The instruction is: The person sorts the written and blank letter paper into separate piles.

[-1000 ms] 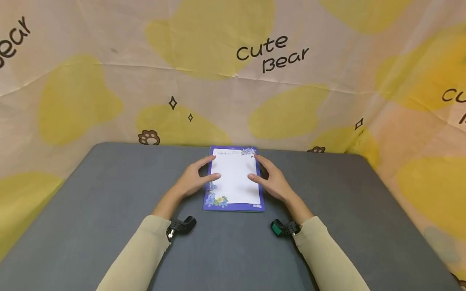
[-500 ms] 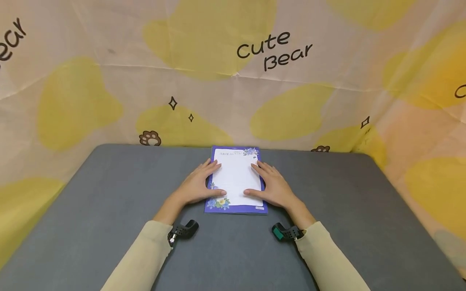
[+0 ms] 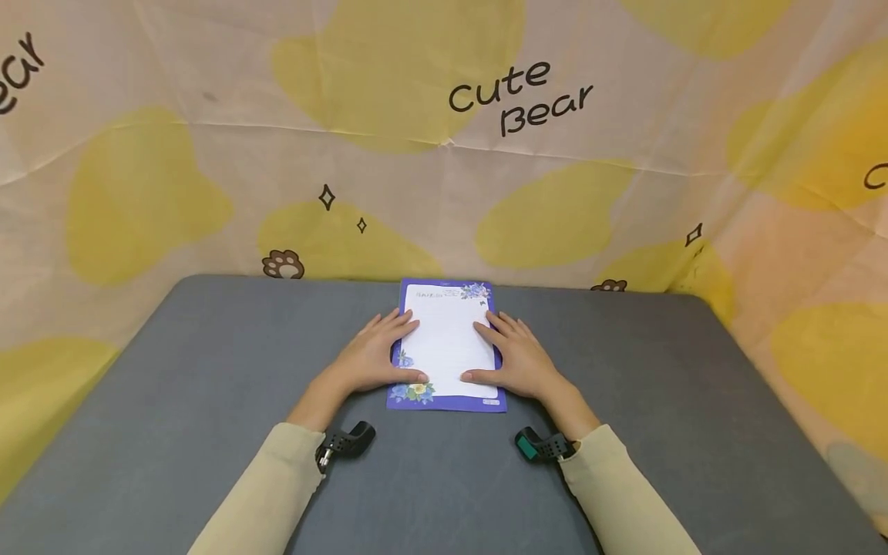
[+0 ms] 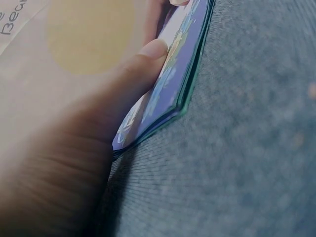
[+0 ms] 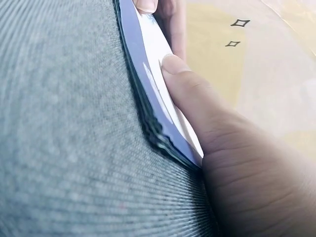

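A stack of thin purple-bordered papers [image 3: 449, 339] lies flat near the table's far edge. Its top face is white, with blue flowers at the upper right and lower left corners. Several layered edges show at its corner in the left wrist view. My left hand [image 3: 373, 353] rests along the left side, its thumb [image 4: 154, 49] lying straight over the face near the lower flowers. On the opposite side my right hand [image 3: 522, 356] mirrors it, with the thumb [image 5: 175, 65] on the white face. The fingers of both hands are spread and relaxed along the side borders.
The grey table [image 3: 444, 486] spreads around the stack. A pale curtain [image 3: 388, 85] with yellow patches and "Cute Bear" lettering hangs right behind its far edge. Black straps with small devices sit on the left wrist [image 3: 347, 441] and right wrist [image 3: 544, 445].
Both hands have come down from the upper part of the stack toward its near edge, settling along the sides. The thumbs now lie lower on the white face.
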The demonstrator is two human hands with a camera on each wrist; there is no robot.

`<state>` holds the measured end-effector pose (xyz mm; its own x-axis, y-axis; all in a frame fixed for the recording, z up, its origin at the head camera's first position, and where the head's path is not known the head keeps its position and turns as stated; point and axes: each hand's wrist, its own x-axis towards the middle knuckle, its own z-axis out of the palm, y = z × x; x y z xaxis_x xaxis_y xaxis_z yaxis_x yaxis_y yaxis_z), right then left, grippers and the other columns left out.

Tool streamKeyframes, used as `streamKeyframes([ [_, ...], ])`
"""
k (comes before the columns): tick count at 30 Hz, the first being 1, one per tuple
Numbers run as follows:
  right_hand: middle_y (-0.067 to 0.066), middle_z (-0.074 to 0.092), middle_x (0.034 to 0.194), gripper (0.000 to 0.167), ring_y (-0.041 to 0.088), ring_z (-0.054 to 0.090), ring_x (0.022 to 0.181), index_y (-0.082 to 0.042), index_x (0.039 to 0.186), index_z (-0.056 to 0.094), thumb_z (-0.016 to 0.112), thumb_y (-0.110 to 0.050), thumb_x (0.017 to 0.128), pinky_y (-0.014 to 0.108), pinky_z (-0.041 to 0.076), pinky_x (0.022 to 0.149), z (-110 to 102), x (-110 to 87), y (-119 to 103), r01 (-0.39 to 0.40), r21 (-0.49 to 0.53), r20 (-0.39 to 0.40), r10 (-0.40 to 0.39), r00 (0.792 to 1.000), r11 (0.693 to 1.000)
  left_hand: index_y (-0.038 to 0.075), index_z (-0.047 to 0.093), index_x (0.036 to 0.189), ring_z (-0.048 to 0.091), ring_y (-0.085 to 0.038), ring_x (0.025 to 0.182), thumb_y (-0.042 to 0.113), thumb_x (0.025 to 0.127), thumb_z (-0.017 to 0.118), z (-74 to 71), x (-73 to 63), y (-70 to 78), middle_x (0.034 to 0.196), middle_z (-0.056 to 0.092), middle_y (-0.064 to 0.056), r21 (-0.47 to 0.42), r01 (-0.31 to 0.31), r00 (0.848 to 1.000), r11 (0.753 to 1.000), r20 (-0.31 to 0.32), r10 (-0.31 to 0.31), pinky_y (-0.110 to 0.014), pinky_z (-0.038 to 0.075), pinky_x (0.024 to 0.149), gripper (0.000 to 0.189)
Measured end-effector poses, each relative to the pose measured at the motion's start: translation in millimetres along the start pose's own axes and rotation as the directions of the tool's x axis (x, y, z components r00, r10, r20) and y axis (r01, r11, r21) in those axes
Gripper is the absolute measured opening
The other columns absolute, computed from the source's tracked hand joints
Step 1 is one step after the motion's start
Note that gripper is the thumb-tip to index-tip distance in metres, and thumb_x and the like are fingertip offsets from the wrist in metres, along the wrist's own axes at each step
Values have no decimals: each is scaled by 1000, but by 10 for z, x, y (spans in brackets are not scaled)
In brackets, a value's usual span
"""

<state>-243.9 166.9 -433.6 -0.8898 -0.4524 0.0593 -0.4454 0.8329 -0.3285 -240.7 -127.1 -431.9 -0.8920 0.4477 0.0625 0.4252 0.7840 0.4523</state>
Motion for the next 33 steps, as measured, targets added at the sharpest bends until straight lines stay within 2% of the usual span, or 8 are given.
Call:
streamKeyframes([
  [6, 10, 28, 168, 96, 39, 20, 157, -21, 157, 40, 70, -70, 80, 59, 14, 127, -3, 8, 8, 4, 10, 0, -4, 1000, 1000, 14, 45, 154, 23, -31, 157, 66, 74, 79, -4, 8, 9, 165, 35, -8, -7, 9, 1000, 1000, -9, -9, -52, 14, 129, 102],
  [15, 12, 28, 168, 109, 40, 21, 156, -24, 159, 37, 75, -74, 70, 63, 16, 125, -18, -6, 15, 55, -19, -3, -55, 999, 998, 15, 49, 152, 26, -33, 156, 62, 76, 80, -3, 8, 3, 162, 40, -9, -48, 8, 999, 999, -32, -9, -54, 15, 128, 94],
  [27, 11, 42, 161, 90, 39, 28, 154, -19, 154, 45, 77, -60, 80, 62, 16, 126, -43, -7, -23, -6, 102, -65, 12, 998, 995, 19, 53, 149, 28, -33, 155, 56, 82, 78, -11, 11, 3, 161, 43, -8, -64, -7, 998, 998, -57, 3, -54, 16, 128, 81],
  [33, 13, 39, 163, 87, 43, 33, 150, -19, 152, 48, 79, -57, 80, 67, 25, 120, -31, -9, -33, -12, 116, -105, 25, 994, 993, 21, 58, 145, 30, -35, 154, 53, 85, 76, -2, 3, -7, 158, 46, -8, -86, -7, 997, 996, -79, 0, -55, 17, 128, 70],
])
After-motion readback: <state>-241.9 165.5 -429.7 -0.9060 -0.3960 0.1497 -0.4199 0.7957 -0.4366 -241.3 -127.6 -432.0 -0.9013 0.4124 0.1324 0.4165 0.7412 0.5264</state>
